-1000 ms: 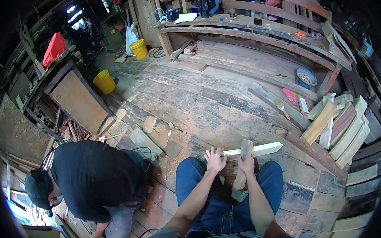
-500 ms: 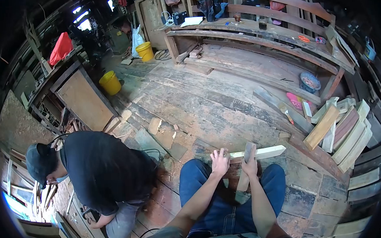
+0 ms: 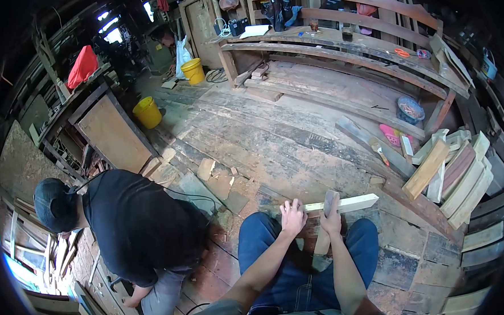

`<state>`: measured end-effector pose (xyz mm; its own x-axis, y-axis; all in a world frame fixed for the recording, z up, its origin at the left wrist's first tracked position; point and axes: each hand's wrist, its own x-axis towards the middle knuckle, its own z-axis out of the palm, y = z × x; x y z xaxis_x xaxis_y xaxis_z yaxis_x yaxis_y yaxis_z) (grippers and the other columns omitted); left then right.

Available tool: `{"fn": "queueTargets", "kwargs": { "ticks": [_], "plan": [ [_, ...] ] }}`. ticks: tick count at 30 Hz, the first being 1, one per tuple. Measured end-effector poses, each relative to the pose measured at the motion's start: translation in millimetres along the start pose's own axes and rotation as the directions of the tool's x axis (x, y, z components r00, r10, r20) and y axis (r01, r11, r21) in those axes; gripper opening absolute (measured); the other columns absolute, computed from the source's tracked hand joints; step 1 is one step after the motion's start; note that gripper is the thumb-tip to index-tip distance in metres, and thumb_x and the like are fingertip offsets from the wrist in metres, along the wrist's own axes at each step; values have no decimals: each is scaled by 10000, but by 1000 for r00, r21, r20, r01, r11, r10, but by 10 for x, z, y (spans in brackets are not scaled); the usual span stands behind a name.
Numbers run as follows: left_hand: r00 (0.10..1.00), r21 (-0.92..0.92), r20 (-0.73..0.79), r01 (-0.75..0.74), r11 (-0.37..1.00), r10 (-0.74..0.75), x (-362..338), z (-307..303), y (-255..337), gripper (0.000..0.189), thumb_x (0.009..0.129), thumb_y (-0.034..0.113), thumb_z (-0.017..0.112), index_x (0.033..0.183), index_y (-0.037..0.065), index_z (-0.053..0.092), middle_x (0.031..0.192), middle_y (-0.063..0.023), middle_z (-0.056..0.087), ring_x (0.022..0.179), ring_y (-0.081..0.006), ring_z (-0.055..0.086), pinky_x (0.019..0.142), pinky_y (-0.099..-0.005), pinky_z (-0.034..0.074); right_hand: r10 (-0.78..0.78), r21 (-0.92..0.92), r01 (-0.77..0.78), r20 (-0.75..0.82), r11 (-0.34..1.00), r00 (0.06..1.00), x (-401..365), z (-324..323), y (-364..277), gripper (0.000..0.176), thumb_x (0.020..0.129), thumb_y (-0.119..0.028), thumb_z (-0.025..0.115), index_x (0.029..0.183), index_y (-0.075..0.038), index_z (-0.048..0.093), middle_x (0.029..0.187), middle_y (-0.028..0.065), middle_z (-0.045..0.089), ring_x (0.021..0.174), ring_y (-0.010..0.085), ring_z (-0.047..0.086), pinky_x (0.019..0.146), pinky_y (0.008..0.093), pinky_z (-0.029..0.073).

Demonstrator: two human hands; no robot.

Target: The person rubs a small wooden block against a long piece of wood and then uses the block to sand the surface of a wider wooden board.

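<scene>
My left hand (image 3: 293, 218) is closed around the left end of a pale wood strip (image 3: 357, 203), which lies crosswise between my knees. My right hand (image 3: 330, 220) grips a flat, darker wooden block (image 3: 331, 199) that stands across the strip, near its middle. Whether the block has anything on its underside is hidden. Beneath the strip, below my right hand, another piece of wood (image 3: 321, 242) shows. My fingertips on the far side of the strip are partly hidden.
At left a co-worker in a black shirt (image 3: 144, 226) bends low, a hand on a dark tool (image 3: 119, 285); a cable (image 3: 188, 195) trails behind. Stacked wood pieces (image 3: 426, 171) and a paintbrush (image 3: 380, 152) lie right. A long bench (image 3: 325, 36) stands ahead; yellow buckets (image 3: 146, 111) stand left.
The co-worker's head has tipped further down and the cable behind them has shifted. My hands, the strip and the block stay almost in place.
</scene>
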<state>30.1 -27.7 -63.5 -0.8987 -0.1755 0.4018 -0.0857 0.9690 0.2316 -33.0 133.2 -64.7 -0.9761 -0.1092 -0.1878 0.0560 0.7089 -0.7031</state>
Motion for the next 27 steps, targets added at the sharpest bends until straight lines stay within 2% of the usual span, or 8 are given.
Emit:
{"fn": "queueTargets", "kwargs": {
  "ticks": [2,6,10,13,19,22,26,27],
  "plan": [
    [998,-8,60,15,1000,-15,-7,30,-1,309,779,270,714,1011,66,724,1179,-66,533,1140,-326,469,960,-496,358,-5,9,5,2,1000,1000,-23,-25,-15,1062,890,-296,678,1623,-341,-88,1353,393,526,1155,549,595,984,573,489],
    [997,5,84,-3,1000,2,2,10,5,322,798,292,710,1024,64,721,1187,-80,530,1131,-330,473,951,-498,366,-51,13,52,-51,999,997,-34,11,3,1056,890,-294,681,1626,-335,-75,1346,381,537,1159,540,595,983,576,487],
    [997,39,75,-15,999,12,12,-35,30,291,786,284,741,1000,88,714,1152,-81,541,1098,-337,486,930,-499,381,-21,5,21,-14,1000,1000,-41,-30,-14,1066,880,-291,691,1628,-334,-68,1346,372,537,1167,533,591,991,570,486],
    [988,84,153,-33,996,20,40,-47,35,343,839,339,701,1056,74,713,1154,-102,526,1103,-341,478,921,-498,375,-63,26,64,-39,998,997,-31,-17,-7,1077,870,-289,694,1628,-335,-69,1331,385,535,1161,537,593,997,566,487],
    [979,149,194,-95,984,65,13,20,-11,392,872,375,660,1092,55,712,1170,-112,508,1104,-350,473,905,-500,371,22,22,-22,5,1000,1000,-42,-25,-19,1079,868,-286,690,1626,-337,-77,1310,386,546,1145,533,604,991,565,493],
    [984,113,179,-45,993,25,21,34,-9,371,841,351,712,1092,77,711,1198,-116,507,1118,-368,469,939,-524,370,38,32,-39,32,999,999,-54,-55,-45,1080,873,-305,692,1625,-334,-81,1298,380,554,1146,529,605,998,558,492],
    [999,59,30,-46,997,44,41,8,-29,280,822,313,730,1014,112,692,1175,-100,510,1082,-365,473,916,-513,370,16,10,-16,10,1000,1000,-47,-51,-30,1081,876,-321,689,1624,-330,-92,1287,378,559,1151,524,605,1002,553,490],
    [999,2,3,-50,999,50,51,-51,-35,307,812,292,739,1047,111,660,1171,-138,498,1077,-379,469,927,-519,367,9,14,-9,6,1000,1000,-68,-61,-40,1081,877,-325,687,1624,-328,-95,1285,379,560,1153,522,605,1003,553,490]
  ]
}}
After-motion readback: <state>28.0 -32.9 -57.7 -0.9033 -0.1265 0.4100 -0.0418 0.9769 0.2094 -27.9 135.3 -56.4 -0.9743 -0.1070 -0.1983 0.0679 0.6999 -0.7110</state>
